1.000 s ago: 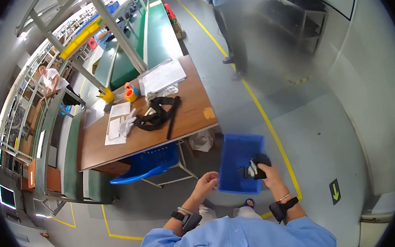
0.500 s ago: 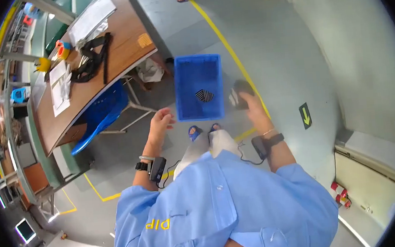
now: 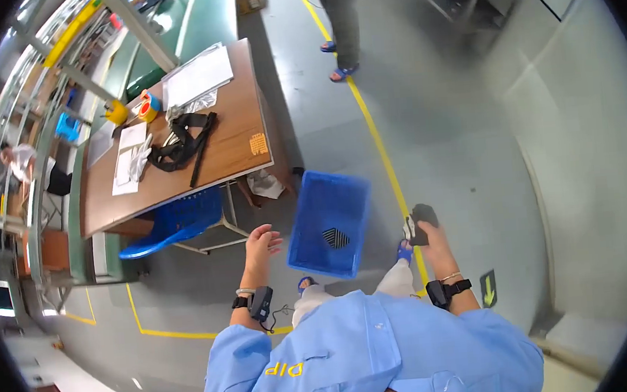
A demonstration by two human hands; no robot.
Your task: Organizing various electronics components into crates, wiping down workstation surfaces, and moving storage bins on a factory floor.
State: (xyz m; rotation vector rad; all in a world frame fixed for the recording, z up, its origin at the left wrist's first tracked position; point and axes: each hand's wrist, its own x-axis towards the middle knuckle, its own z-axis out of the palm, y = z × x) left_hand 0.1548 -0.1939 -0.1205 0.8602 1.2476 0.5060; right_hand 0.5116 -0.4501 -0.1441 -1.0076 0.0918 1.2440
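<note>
My right hand (image 3: 436, 244) is closed on a dark, soft-looking bundle (image 3: 424, 214) with a pale striped patch on its left side; its exact kind does not show. To the left of that hand, a blue plastic bin (image 3: 329, 203) rests at a slant on the floor in front of my feet. Inside, close to its near end, lies a small black-and-white striped piece (image 3: 336, 238) that looks like folded cloth. My left hand (image 3: 259, 250) hovers just left of the bin, empty, its fingers loosely bent and apart.
A brown-topped table (image 3: 231, 136) stands ahead on the left, bearing papers, black straps and a tape dispenser (image 3: 148, 107). Tucked under it is a blue chair (image 3: 183, 222). Another person's legs (image 3: 345, 28) stand farther ahead by a yellow floor line (image 3: 377, 143).
My view has shifted, so the bin appears lower and turned. My feet are wider apart, one on each side of the bin's near end. The dark bundle stays in my right hand.
</note>
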